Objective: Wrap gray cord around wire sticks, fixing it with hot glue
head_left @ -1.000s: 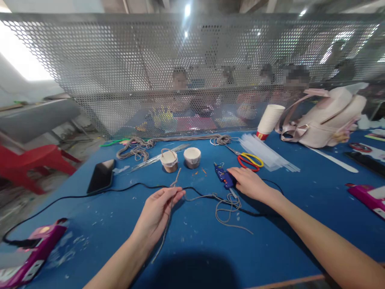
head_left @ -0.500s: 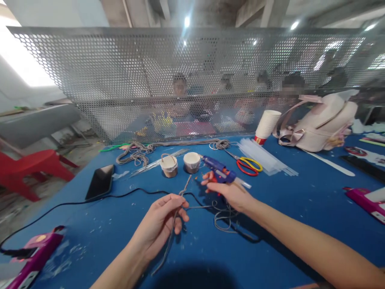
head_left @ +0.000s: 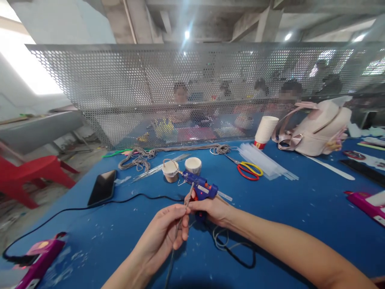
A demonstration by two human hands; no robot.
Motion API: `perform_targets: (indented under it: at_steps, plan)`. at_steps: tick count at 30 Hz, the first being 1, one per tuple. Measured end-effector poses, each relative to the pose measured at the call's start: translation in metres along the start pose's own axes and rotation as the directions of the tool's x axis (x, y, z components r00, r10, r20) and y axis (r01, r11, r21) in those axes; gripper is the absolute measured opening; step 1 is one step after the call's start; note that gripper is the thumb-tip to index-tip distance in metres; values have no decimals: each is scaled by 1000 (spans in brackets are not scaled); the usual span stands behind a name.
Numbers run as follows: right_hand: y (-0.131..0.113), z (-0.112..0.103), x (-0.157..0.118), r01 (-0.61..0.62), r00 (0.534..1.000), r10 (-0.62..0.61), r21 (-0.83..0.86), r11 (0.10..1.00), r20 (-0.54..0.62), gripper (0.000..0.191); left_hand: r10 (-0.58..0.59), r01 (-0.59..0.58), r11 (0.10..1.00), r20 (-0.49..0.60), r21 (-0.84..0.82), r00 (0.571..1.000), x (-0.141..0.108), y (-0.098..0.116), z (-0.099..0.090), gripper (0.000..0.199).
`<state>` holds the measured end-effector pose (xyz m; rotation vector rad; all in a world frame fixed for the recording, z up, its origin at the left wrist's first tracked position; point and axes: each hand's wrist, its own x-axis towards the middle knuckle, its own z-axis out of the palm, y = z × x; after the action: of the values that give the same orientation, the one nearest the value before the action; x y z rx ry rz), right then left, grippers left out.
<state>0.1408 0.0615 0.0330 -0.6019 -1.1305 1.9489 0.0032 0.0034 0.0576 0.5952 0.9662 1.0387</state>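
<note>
My left hand [head_left: 165, 226] pinches a grey cord [head_left: 171, 263] between thumb and fingers; its short end points up and the rest trails down toward me. My right hand [head_left: 217, 209] is wrapped round the handle of a blue hot glue gun [head_left: 202, 186], with a clear glue stick poking out of its back. The gun's nozzle points left, close to a small cup with a looped cord handle [head_left: 171, 171]; whether they touch I cannot tell. Beside it stands a second small cup [head_left: 193, 163], partly behind the gun. Loose grey cord [head_left: 221, 237] lies under my right wrist.
Scissors [head_left: 249, 170] with red and yellow handles lie near clear plastic strips [head_left: 264, 162]. Stacked paper cups [head_left: 266, 130] and a pale backpack [head_left: 320, 126] stand at the back right. A phone [head_left: 102, 187] lies left; a black cable [head_left: 126, 198] crosses the blue table. Behind stands a perforated metal screen [head_left: 120, 88].
My right hand has brought the glue gun left, near the cord's upper end and in front of the cups. My left hand keeps its pinch on the cord. The view has tilted up slightly.
</note>
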Motion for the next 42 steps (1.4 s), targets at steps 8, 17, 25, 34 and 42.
perform_targets:
  at_steps: [8,17,25,34,42]
  plan:
    - [1,-1,5,11,996,-9,23,1000,-91,19,3,-3,1000,-5,12,1000,3,-2,-2,13]
    - [15,-16,6,0,984,-25,-140,990,-176,10,177,-171,984,-134,59,975,2,-1,0,11]
    - [20,-8,2,-26,982,1,-131,991,-191,9,151,-178,973,-177,-149,973,9,-8,0,8]
    - [-18,-26,-31,23,968,-184,-664,747,-174,16,200,-250,963,-351,-103,915,15,-2,-2,15]
    - [-13,-23,-64,-40,993,-61,-760,649,-104,15,268,-263,963,-243,53,932,13,-10,-4,13]
